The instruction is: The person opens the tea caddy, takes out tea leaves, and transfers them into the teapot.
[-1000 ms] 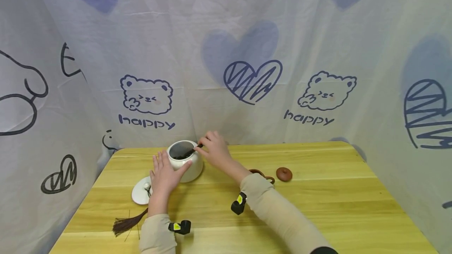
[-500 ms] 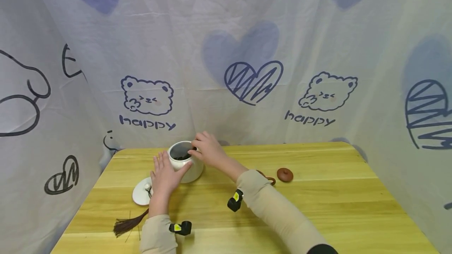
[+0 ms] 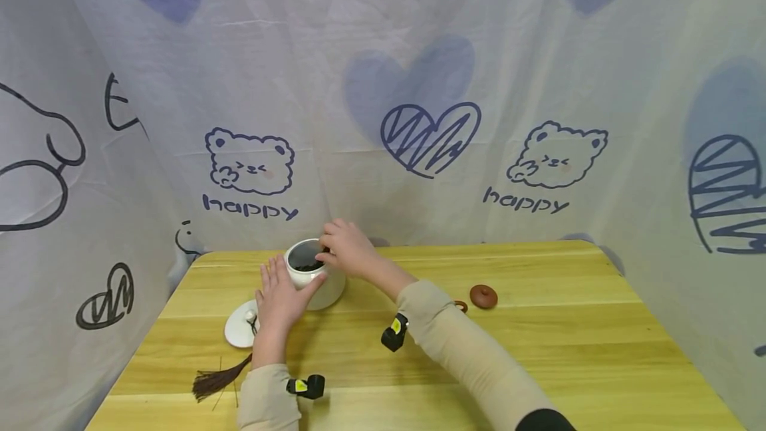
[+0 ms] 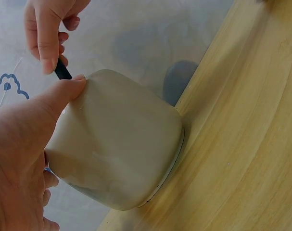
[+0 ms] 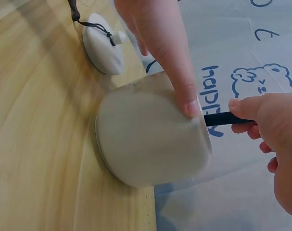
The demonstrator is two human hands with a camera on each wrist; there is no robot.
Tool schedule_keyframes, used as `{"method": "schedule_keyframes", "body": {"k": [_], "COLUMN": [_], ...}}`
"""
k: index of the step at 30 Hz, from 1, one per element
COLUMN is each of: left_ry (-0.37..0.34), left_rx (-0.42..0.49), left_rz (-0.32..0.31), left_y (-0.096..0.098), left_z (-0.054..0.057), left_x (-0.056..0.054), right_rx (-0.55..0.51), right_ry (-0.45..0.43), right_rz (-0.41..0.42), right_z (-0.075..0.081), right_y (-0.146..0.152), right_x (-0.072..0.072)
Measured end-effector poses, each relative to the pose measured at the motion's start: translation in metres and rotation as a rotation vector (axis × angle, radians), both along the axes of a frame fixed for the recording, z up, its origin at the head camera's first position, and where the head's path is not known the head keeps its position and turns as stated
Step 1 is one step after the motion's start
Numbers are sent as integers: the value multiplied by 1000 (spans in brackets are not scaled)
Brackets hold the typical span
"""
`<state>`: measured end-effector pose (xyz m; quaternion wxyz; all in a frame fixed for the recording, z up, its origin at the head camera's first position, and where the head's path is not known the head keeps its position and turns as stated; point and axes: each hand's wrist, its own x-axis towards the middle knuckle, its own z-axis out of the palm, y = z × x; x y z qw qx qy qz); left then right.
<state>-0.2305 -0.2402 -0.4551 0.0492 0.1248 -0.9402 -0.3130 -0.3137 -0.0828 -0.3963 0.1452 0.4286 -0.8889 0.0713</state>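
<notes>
Jar (image 5: 146,134), smooth, white and rounded, holds dark bits (image 3: 305,267), and we see the left hand (image 3: 282,296), fingers spread, against it and the right hand (image 3: 348,249) pinching a black handle (image 5: 222,119).

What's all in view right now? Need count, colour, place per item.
Table: 1, yellowish wood, under the items
Cloth: count unclear, whitish with blue and black drawings, behind and at sides
Jar: 1, white, upright, back left of table
Dark contents: uncountable, blackish, inside jar
Tool handle: 1, black, at jar mouth
White lid: 1, white, left of jar, nearer
Tassel: 1, dark brown, corded to white lid
Round lid-like piece: 1, reddish-brown, right of jar
Loop: 1, reddish-brown, beside that piece, partly hidden
Sleeves: 2, beige, on forearms
Wrist devices: 2, black with yellow labels, at sleeves
Left grip: 1, bare, round jar
Right grip: 1, bare, pinching tool handle
</notes>
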Motion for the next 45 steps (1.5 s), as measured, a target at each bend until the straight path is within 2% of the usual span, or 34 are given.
{"method": "schedule_keyframes", "body": {"k": [6, 9, 14, 18, 22, 30, 36, 45], "left_ry": [-1, 0, -1, -3, -2, 4, 2, -14], "left_rx": [-4, -5, -6, -11, -13, -12, -11, -1], "left_rz": [4, 5, 4, 3, -2, 4, 5, 0], "left_y": [-1, -2, -2, -2, -2, -3, -2, -1], "left_z": [-1, -2, -3, -3, -3, -4, -4, -3], "left_x": [-1, -1, -1, -2, -2, -4, -3, -3], "right_rx": [-175, -227, -302, -415, -507, -575, -625, -645], "right_ry": [-146, -181, -256, -346, -390, -460, -525, -522], "right_rz": [3, 4, -33, -66, -84, -101, -149, -175], "right_z": [-5, -10, -18, -24, -27, -34, -34, -38], "right_y": [4, 5, 5, 5, 9, 17, 22, 31], "right_x": [-7, -9, -10, -11, -12, -16, -16, -16]}}
